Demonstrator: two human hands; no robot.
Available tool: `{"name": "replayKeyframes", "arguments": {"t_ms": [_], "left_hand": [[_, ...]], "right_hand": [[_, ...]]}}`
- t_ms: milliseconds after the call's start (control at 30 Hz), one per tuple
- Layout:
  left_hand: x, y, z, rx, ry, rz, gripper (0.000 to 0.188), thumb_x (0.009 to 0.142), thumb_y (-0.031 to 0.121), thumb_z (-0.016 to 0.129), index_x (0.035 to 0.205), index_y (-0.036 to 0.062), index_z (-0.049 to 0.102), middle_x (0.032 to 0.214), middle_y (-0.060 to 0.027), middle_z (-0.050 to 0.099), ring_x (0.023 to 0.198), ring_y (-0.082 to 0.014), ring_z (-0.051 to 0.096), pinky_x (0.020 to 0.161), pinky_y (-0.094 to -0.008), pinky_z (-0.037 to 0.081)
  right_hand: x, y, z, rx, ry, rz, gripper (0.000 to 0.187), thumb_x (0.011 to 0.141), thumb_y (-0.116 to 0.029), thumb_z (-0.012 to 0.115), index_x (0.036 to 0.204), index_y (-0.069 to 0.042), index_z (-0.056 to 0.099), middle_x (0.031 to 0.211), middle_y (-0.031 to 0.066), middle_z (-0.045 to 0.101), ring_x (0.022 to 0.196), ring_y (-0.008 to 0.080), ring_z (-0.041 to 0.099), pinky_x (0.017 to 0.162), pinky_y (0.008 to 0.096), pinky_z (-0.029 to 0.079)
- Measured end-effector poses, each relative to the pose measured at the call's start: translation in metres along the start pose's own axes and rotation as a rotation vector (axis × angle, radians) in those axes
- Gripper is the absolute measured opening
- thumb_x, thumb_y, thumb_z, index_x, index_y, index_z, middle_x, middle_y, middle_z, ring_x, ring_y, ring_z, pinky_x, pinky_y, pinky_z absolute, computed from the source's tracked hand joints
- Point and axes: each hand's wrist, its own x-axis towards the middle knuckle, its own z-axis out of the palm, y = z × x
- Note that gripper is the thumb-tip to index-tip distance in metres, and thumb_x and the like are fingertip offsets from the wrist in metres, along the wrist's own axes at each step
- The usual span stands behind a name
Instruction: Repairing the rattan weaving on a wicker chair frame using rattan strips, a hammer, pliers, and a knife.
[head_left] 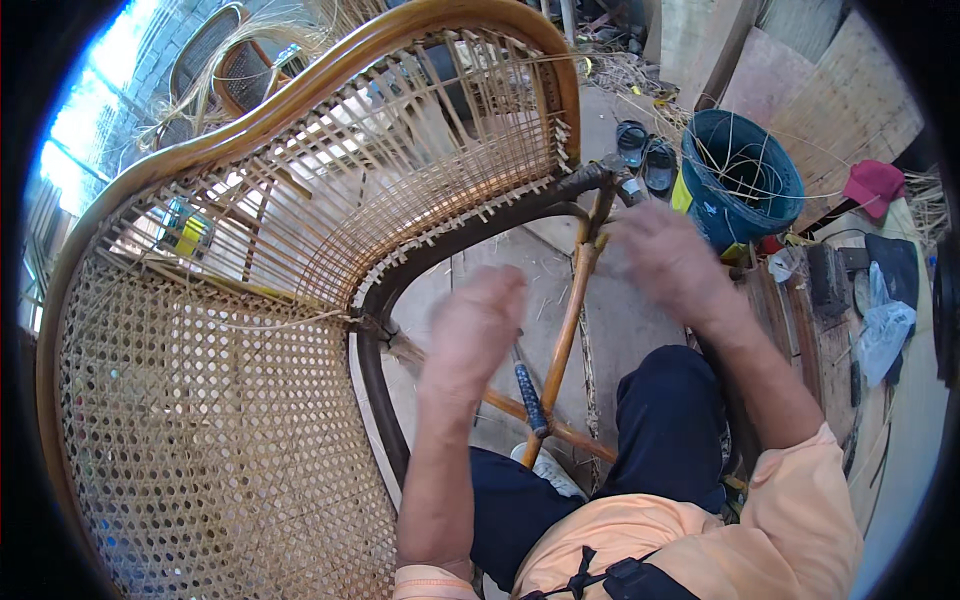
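Evidently, weaving on the chair frame (568,95) is only part done: along its left edge the cane panel (230,400) shows a close pattern of small holes, while toward its upper right corner the open strands (440,150) are crossed densely only near the dark inner rail (425,235). The frame lies at the person's left and ahead, the floor (500,262) showing through its gap.

The left hand (478,320) and right hand (668,255) are raised well apart, both blurred; whether either pinches a strand, I cannot tell. The right is near the frame's upper right corner, the left over the floor beside the inner rail. A dark-handled tool (530,398) lies by the crossed braces (566,340) below.

The step seems to be filling the upper section with cross strands. Next, I judge, it calls for guiding a strand's end over and under the others, then pulling it snug without snapping it.
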Motion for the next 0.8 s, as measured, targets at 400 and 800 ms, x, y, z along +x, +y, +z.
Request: {"name": "replayKeyframes", "arguments": {"t_ms": [400, 800], "left_hand": [[-0.003, 0.006, 0.032, 0.112, -0.065, -0.018, 0.013, 0.087, 0.022, 0.056, 0.092, 0.0108, 0.061, 0.085, -0.0102, 0.062, 0.076, -0.0322, 0.062, 0.066, -0.0419, 0.049], [0.010, 0.007, 0.053, -0.004, 0.028, -0.129, 0.016, 0.083, 0.022, 0.065, 0.092, 0.0093, 0.062, 0.082, -0.0092, 0.061, 0.072, -0.0255, 0.062, 0.062, -0.0349, 0.047]], "right_hand": [[-0.031, -0.020, 0.062, 0.575, -0.272, 0.207, 0.019, 0.085, -0.006, 0.053, 0.103, -0.005, 0.059, 0.089, 0.0157, 0.063, 0.084, 0.0336, 0.062, 0.071, 0.0392, 0.051], [-0.024, -0.007, 0.052, 0.467, -0.428, 0.313, 0.015, 0.088, -0.010, 0.051, 0.101, -0.008, 0.058, 0.087, 0.0170, 0.062, 0.079, 0.0363, 0.061, 0.068, 0.0421, 0.050]]}}
